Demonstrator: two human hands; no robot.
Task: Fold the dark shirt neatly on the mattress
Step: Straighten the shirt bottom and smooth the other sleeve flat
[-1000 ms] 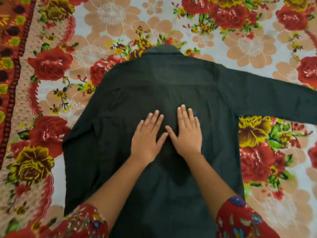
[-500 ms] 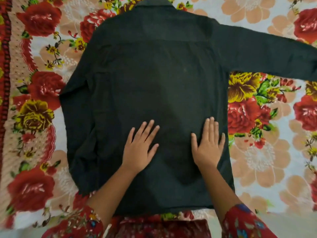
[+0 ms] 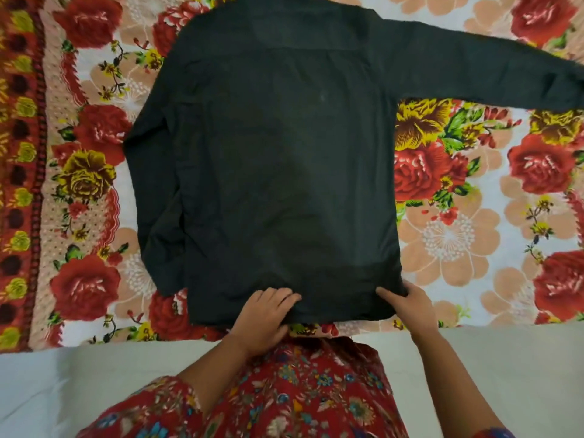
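Dark shirt (image 3: 278,153) lies flat; left grip (image 3: 262,317), right grip (image 3: 410,308) clutch its hem.

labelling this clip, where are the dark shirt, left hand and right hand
dark shirt (image 3: 284,153): head view, middle of the body panel
left hand (image 3: 264,314): head view, back of the hand, at the hem
right hand (image 3: 410,306): head view, back of the hand, at the hem corner
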